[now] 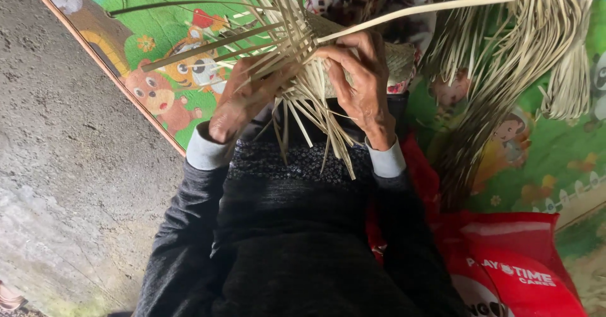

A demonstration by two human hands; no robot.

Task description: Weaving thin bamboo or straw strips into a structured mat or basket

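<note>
A half-woven piece of pale straw strips [297, 71] rests on my lap, loose ends fanning out in all directions. My left hand [237, 102] grips the strips on the left side, fingers buried among them. My right hand [360, 83] presses on the woven part and pinches a long pale strip [429, 8] that runs up to the right. Both arms wear dark sleeves with light cuffs.
A colourful cartoon play mat [164, 46] lies beneath. A big bundle of loose straw strips [505, 52] lies at the upper right. A red plastic bag [511, 260] sits at the lower right. Bare concrete floor [69, 165] fills the left side.
</note>
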